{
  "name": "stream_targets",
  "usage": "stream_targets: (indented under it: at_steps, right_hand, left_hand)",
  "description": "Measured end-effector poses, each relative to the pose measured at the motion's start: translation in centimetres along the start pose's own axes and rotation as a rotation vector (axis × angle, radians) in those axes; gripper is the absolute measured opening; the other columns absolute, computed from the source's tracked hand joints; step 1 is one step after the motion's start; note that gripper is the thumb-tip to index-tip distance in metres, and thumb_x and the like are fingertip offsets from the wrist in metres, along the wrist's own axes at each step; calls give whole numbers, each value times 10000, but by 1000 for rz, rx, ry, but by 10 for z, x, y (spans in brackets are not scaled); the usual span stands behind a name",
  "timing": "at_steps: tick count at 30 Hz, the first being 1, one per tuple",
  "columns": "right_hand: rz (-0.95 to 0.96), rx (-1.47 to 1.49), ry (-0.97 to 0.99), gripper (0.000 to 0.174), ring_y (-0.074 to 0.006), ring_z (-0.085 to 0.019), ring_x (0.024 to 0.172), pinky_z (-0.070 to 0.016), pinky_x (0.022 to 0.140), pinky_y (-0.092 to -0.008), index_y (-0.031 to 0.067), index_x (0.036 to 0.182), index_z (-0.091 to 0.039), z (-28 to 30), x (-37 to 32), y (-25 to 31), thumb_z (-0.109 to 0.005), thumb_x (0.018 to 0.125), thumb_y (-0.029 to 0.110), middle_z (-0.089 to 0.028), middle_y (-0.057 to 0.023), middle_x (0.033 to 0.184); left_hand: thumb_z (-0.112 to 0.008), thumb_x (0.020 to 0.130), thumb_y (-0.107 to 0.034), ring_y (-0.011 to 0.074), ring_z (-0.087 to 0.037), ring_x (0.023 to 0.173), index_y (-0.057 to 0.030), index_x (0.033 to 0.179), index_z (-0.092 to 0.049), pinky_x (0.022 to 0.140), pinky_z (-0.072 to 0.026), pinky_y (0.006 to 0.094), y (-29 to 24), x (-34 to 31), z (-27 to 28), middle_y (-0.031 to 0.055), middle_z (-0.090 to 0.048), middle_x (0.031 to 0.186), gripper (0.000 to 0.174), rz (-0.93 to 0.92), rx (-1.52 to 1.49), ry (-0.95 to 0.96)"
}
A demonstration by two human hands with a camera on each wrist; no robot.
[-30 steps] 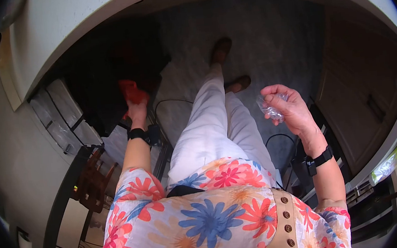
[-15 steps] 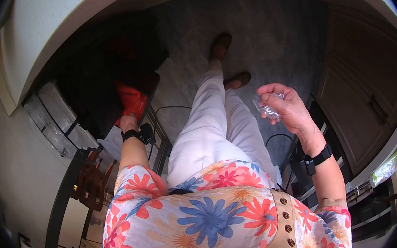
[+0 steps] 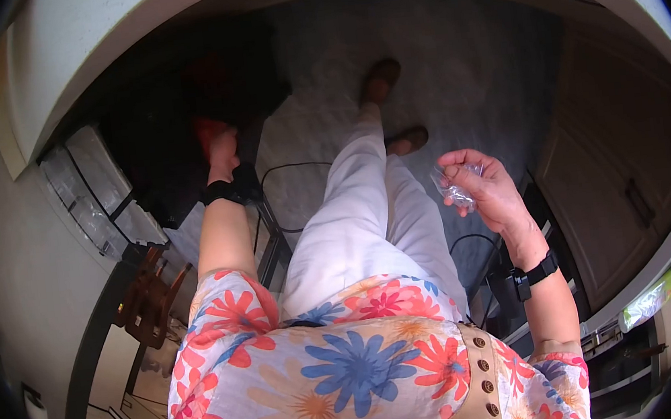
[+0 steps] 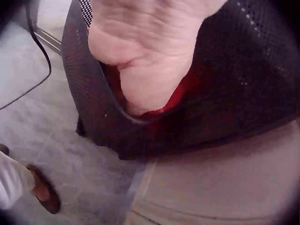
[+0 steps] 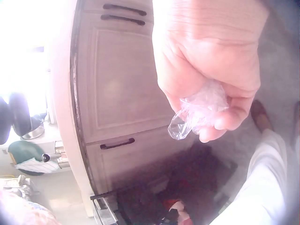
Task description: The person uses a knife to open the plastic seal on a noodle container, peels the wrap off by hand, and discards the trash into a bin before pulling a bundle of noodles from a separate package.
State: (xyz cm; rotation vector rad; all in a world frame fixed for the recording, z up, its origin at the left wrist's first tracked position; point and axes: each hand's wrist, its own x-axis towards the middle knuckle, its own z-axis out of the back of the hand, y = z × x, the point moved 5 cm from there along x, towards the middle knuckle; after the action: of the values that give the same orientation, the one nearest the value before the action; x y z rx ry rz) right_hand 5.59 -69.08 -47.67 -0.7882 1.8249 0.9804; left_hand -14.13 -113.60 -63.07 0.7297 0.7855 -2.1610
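Observation:
My left hand [image 3: 221, 154] reaches down into a black mesh bin [image 3: 159, 137] at the left. Its thumb lies on a crumpled red plastic piece [image 3: 207, 130]. In the left wrist view the palm [image 4: 145, 51] fills the mouth of the mesh bin [image 4: 234, 93], the red plastic piece [image 4: 180, 96] shows beneath it, and the fingers are hidden inside. My right hand [image 3: 480, 186] is raised in front of my waist and pinches a crumpled clear plastic wrapper [image 3: 454, 187]. The right wrist view shows the wrapper [image 5: 199, 112] bunched under the curled fingers [image 5: 220, 119].
I stand on a grey floor [image 3: 452, 77] in brown shoes [image 3: 378, 82]. A black cable [image 3: 291, 169] loops by my left leg. Cabinet doors [image 3: 616, 182] are at the right, a curved counter edge [image 3: 134, 43] ahead, clear drawers [image 3: 95, 192] and a wooden chair [image 3: 146, 296] at the left.
My left hand has pushed forward and down into the black mesh bin with the red plastic. The right hand has dropped slightly, still holding the clear wrapper.

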Motion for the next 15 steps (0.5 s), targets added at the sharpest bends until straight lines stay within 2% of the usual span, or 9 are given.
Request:
stream_targets:
  at_steps: [3,4,6,8,9,11,12,14,15]
  right_hand:
    - [11,-13,14,257,-100,-609,617,-408,455,-215,34,1040,-604,-4,4,3,-643,861,215,-633,-31,786]
    - [19,-13,20,260,-100,-609,617,-409,456,-213,36,1040,-605,-4,6,4,-645,860,219,-634,-30,788]
    - [33,-29,31,257,-100,-610,618,-410,459,-212,39,1040,-606,-6,8,8,-644,860,219,-635,-27,791]
    - [43,-56,40,254,-99,-611,619,-412,462,-212,43,1040,-607,-9,11,8,-643,860,219,-636,-24,793]
    - [37,-69,40,250,-99,-611,620,-413,465,-213,46,1039,-607,-10,13,8,-641,861,217,-636,-21,793]
    - [36,-109,53,238,-98,-611,622,-412,469,-219,54,1036,-609,-13,16,6,-636,864,216,-636,-15,793]
    - [28,-136,63,238,-98,-611,622,-412,469,-219,54,1036,-609,-18,18,5,-636,864,216,-636,-15,793]
    - [-9,-190,80,236,-98,-609,619,-410,468,-219,51,1033,-607,-30,16,2,-636,864,214,-634,-12,788]
    - [-9,-184,111,238,-95,-608,625,-410,469,-218,44,1032,-602,-35,15,0,-637,862,208,-631,-9,789]
  left_hand:
    - [-502,823,-156,214,-541,736,-15,1066,-601,661,-425,353,-4,-11,-11,85,-607,946,298,-41,139,-10]
    - [-515,820,-169,214,-561,780,-4,1054,-607,694,-430,350,-10,-24,-12,88,-619,960,301,-284,46,-249]
    - [-528,817,-181,215,-581,824,8,1042,-613,727,-435,348,-9,-40,-3,92,-630,973,307,-522,-69,-498]
    - [-535,824,-223,257,-610,911,26,1024,-617,789,-438,362,26,-17,-11,140,-653,997,330,-206,25,-1]
    - [-535,824,-223,257,-610,911,26,1024,-617,789,-438,362,33,-19,-13,140,-653,997,330,-203,-2,-8]
    - [-532,853,-323,310,-619,892,26,970,-633,788,-434,395,37,-30,-10,189,-663,908,382,-294,89,-143]
    - [-532,853,-323,310,-619,892,26,970,-633,788,-434,395,41,-44,-6,189,-663,908,382,-273,71,-154]
    - [-530,861,-459,345,-616,828,18,897,-647,775,-438,414,27,-76,8,203,-655,842,492,-288,303,-302]
    - [-530,861,-459,345,-616,828,18,897,-647,775,-438,414,32,-80,12,203,-655,842,492,-274,282,-304]
